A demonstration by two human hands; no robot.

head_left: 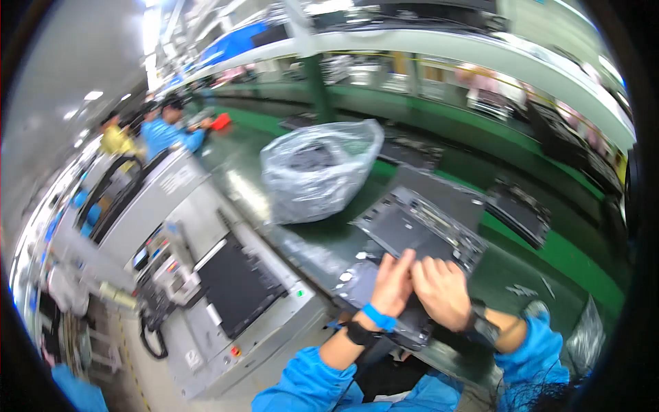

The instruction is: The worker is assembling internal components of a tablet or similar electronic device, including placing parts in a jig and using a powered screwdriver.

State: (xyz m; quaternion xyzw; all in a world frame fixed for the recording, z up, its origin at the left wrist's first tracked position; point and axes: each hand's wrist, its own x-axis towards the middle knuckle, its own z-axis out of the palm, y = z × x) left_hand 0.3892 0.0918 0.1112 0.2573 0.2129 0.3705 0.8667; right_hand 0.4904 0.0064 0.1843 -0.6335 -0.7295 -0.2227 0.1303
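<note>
My left hand (pixel 392 280) and my right hand (pixel 441 292) are side by side at the near edge of the bench, their fingertips almost touching. Both have curled fingers, and whatever lies between them is hidden. Beneath them is a dark laptop-like panel (pixel 358 283), largely covered by my hands. Just beyond lies a flat grey laptop casing (pixel 405 230) with small fittings along its edge. Farther back, a plain dark panel (pixel 446 199) partly shows behind that casing.
A clear plastic bag (pixel 316 185) of dark parts stands beyond my hands. Left is a grey machine (pixel 274 343) bearing a black panel (pixel 240 285). Another dark casing (pixel 518 213) and a crumpled plastic bag (pixel 587 331) lie right. A shelf (pixel 439 42) runs overhead; co-workers stand far left.
</note>
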